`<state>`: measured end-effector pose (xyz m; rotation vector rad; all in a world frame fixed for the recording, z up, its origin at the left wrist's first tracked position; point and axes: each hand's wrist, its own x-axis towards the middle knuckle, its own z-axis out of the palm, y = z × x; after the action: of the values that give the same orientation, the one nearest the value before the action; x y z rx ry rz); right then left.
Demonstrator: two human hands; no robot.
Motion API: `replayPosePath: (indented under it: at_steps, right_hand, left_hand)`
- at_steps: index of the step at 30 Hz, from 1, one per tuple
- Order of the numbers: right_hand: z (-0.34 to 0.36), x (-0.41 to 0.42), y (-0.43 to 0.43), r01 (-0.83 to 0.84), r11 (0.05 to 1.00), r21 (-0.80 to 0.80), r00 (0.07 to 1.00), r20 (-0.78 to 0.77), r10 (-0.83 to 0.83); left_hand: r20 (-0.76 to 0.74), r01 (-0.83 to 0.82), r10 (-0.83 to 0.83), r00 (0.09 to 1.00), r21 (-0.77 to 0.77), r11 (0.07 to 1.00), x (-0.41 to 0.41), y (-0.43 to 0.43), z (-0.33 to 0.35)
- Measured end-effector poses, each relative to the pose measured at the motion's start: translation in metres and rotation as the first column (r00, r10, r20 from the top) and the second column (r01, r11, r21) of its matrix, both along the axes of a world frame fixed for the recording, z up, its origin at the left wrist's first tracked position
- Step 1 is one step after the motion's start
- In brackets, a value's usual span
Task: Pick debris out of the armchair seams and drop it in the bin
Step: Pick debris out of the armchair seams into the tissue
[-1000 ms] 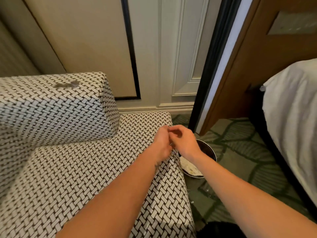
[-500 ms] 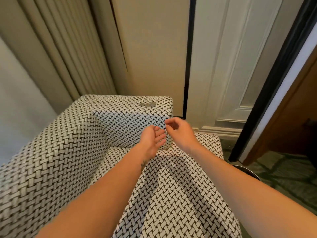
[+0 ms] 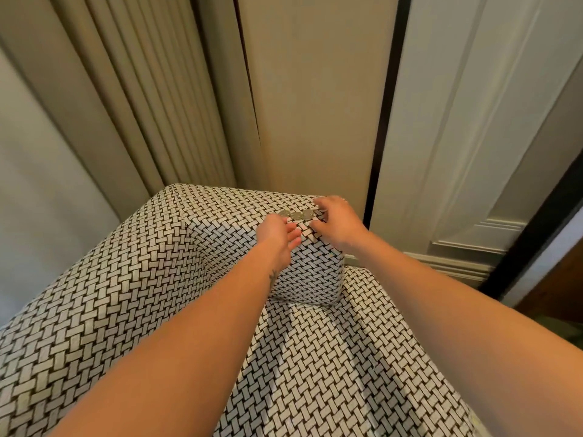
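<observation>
Retrieval step: left hand and right hand are positioned at the coins on the armchair arm. The left grip is released; the right grip cannot be determined. A pinch is required next, then transfer to the bin.

Coins atop armchair arm (curtain behind, leftward).

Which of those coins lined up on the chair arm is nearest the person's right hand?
The coin at the right end of the row, next to the right hand; the other coins lie further left, towards the left hand.
</observation>
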<state>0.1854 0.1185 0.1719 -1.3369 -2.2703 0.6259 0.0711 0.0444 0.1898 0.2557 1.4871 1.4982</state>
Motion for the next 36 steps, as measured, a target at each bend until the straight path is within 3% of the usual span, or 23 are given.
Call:
replayPosePath:
  at_steps: [4,13,20,28,36]
  right_hand:
    - [-0.006,-0.013,0.008,-0.081,0.995,0.055,0.991,0.107,0.075]
    - [0.002,-0.028,0.013,-0.082,0.984,0.158,0.991,0.118,0.064]
    - [0.01,-0.027,0.015,-0.095,0.99,0.1,0.982,0.172,0.077]
    - [0.016,-0.039,0.012,-0.098,0.991,0.095,0.995,0.013,0.097]
    - [0.019,-0.051,0.008,-0.137,0.986,0.09,0.977,0.179,0.119]
  left_hand:
    - [0.006,-0.044,0.044,0.999,-0.017,0.999,-0.004,0.007,-0.003]
    - [0.095,-0.114,0.114,0.989,-0.01,0.993,-0.006,0.011,0.002]
    - [0.092,-0.157,0.162,0.982,-0.059,0.986,-0.011,0.017,-0.007]
    - [0.058,-0.151,0.155,0.986,-0.075,0.986,-0.014,0.014,-0.009]
    - [0.025,-0.161,0.165,0.986,-0.109,0.981,-0.014,0.016,-0.012]
